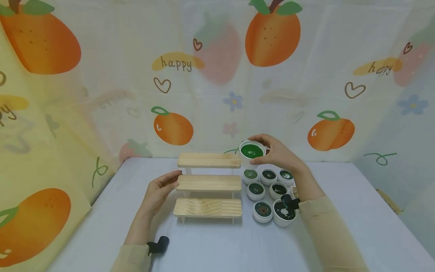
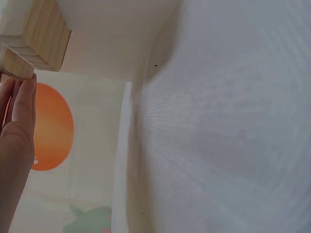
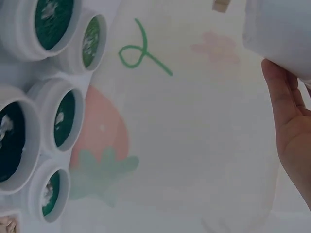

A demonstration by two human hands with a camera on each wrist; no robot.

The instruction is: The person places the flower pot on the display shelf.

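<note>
My right hand (image 1: 276, 153) grips a white cup (image 1: 251, 151) with a shiny green filling, thumb at the near side and fingers at the far side. The cup is raised behind a group of smaller pots, just right of the top shelf. In the right wrist view, part of the white cup (image 3: 279, 36) shows above the fingers. On the left, my left hand (image 1: 159, 190) touches the left end of the middle shelf (image 1: 209, 183) of a three-step wooden stand. Its fingers (image 2: 24, 99) look fairly straight against the wood in the left wrist view.
Several white round pots (image 1: 255, 190) with green or dark fillings crowd the table right of the stand, beneath my right forearm. The top shelf (image 1: 209, 160) and bottom shelf (image 1: 208, 207) carry nothing. A fruit-printed cloth (image 1: 278, 87) hangs behind the white table (image 1: 204, 249).
</note>
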